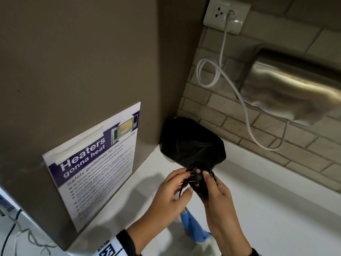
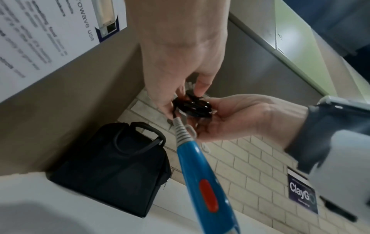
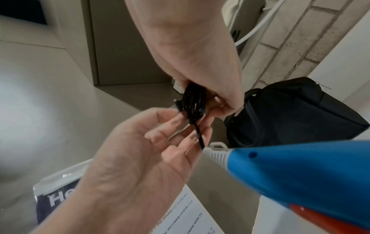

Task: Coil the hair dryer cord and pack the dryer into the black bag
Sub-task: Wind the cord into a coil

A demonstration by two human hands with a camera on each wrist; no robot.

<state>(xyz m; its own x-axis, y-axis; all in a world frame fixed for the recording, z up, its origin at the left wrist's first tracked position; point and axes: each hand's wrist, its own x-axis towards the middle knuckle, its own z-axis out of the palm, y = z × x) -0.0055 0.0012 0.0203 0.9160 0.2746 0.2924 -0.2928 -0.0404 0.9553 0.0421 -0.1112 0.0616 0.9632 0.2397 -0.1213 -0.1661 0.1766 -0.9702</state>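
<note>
Both hands hold a small coil of black cord above the white counter. My left hand pinches the coil's left side between thumb and fingers. My right hand grips its right side. A short straight piece of cord runs down to the grey strain relief of the blue hair dryer, whose handle points up at the hands. The dryer has a red switch; its nozzle end is hidden. The black bag stands in the counter's corner just behind the coil, also, handle loop on top.
A microwave-safety poster hangs on the brown wall at left. A white cable runs from a wall socket across the brick tiles toward a steel appliance at right. White counter stretches to the right of the hands.
</note>
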